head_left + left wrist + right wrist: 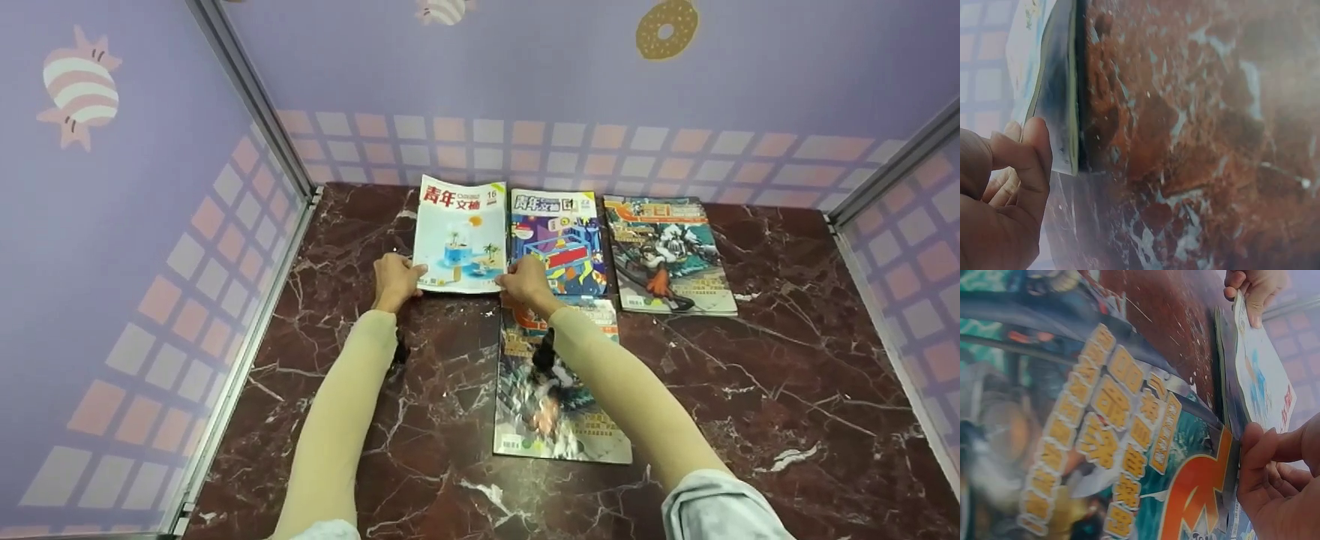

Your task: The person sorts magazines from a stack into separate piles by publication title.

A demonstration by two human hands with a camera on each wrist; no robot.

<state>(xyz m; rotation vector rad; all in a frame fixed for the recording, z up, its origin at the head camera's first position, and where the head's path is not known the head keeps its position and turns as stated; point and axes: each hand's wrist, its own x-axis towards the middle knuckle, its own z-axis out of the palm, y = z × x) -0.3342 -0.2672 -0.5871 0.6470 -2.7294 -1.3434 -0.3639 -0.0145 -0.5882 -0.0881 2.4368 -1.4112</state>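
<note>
A white magazine (459, 236) with red title characters and a small island picture lies at the back left. My left hand (397, 281) pinches its near left corner between thumb and fingers. At the near right corner, my right hand (528, 282) pinches the same magazine. In the left wrist view its near edge is raised a little over a darker magazine (1057, 104) beneath. The right wrist view shows both hands on that near edge. Beside it, a purple and blue magazine (559, 232) is partly covered by my right hand.
A comic-style magazine (667, 255) lies at the back right. Another glossy one (551, 405) lies nearer, under my right forearm. All are on a dark red marbled tabletop (780, 375), with purple patterned panels (525, 75) at the back and sides.
</note>
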